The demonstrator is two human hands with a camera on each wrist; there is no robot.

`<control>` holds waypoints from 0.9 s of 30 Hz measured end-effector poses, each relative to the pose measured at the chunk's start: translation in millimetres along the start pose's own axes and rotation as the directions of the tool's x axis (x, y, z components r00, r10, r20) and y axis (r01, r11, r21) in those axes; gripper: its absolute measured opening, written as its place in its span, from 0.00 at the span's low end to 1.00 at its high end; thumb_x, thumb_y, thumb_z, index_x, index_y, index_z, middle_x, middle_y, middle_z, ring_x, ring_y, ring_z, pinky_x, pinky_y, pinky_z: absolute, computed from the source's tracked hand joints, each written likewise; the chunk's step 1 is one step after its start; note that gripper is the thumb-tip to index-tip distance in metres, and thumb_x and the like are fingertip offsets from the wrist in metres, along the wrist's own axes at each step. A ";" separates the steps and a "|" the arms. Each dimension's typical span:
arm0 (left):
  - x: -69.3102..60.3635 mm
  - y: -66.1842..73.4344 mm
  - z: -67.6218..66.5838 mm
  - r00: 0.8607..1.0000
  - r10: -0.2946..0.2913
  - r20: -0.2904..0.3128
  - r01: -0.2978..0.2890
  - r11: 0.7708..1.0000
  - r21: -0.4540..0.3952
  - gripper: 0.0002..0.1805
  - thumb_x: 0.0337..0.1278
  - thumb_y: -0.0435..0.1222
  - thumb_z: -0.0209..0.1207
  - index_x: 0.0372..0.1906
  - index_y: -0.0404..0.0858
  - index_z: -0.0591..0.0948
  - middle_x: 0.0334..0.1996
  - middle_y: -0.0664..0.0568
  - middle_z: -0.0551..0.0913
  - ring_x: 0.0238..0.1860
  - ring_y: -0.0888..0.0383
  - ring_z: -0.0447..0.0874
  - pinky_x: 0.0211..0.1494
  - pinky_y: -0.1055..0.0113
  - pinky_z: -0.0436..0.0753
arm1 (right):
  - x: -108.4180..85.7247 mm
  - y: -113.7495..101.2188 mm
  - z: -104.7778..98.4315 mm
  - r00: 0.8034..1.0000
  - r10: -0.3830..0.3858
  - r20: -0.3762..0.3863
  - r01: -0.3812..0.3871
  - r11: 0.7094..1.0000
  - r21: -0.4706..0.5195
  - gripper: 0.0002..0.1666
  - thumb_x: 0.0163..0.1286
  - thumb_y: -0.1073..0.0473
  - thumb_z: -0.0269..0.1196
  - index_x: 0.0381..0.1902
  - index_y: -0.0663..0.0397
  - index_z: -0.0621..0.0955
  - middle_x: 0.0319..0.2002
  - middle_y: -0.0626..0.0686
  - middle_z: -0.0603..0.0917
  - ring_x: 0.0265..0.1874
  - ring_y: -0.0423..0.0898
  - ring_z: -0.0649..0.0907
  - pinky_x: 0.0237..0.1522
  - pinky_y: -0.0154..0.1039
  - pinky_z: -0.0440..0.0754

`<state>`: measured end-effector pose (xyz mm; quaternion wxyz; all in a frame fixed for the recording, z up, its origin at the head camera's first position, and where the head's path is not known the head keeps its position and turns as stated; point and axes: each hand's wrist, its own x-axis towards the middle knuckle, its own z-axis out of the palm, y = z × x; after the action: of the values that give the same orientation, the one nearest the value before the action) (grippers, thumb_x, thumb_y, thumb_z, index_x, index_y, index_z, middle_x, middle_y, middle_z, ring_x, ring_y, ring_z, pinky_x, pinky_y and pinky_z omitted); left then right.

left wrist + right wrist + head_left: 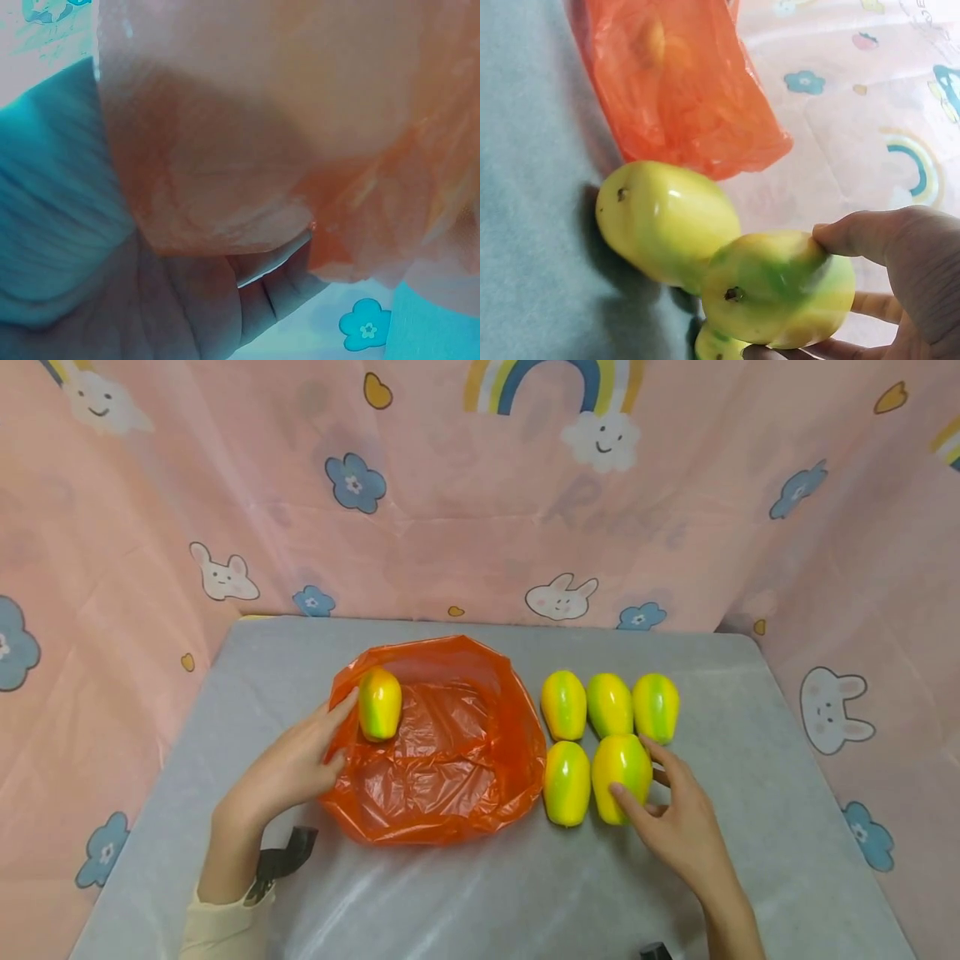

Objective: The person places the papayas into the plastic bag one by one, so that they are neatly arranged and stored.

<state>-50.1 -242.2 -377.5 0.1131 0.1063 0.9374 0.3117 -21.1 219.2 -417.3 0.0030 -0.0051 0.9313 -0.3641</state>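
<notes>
- I see the right hand [678, 818] with its fingers clamped on one yellow-green fruit [621, 777], thumb on one side and fingers on the other. I'd call this the grasping step; whether the fruit is off the bench [480, 902] I can't be sure.
- That fruit is right of the red plastic bag [438, 831], at the near corner of a group with four loose fruits [567, 783].
- Over at the bag's left rim, the left hand [292, 768] touches the plastic, its fingers loosely extended and the thumb apart from them. One bagged fruit [380, 714] sits inside, against the wall by those fingers.
- My guess is that the next move calls for a clean lift past the neighbours, high enough to clear the bag's right wall, with the mouth held wide.
- From above I can look straight into the bag; the right wrist view gives only a faint yellowish shape through the film, but adds a dark stem scar [733, 294] on the gripped fruit.
- Only the left wrist view shows film hanging across the left palm, hiding part of the fingers.
</notes>
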 end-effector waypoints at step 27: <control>-0.5 -1.4 1.5 0.999 0.041 -0.027 -0.040 0.999 0.023 0.49 0.61 0.21 0.58 0.86 0.39 0.54 0.83 0.34 0.59 0.65 0.38 0.78 0.66 0.38 0.83 | 13.9 -29.1 5.8 0.990 -0.119 -0.079 0.129 0.981 0.144 0.46 0.69 0.57 0.73 0.81 0.47 0.67 0.74 0.62 0.72 0.63 0.65 0.82 0.42 0.21 0.83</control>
<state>-49.5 -242.5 -379.4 0.0926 0.1221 0.9399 0.3050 -34.7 193.7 -401.9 -0.0518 -0.0501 0.8990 -0.4320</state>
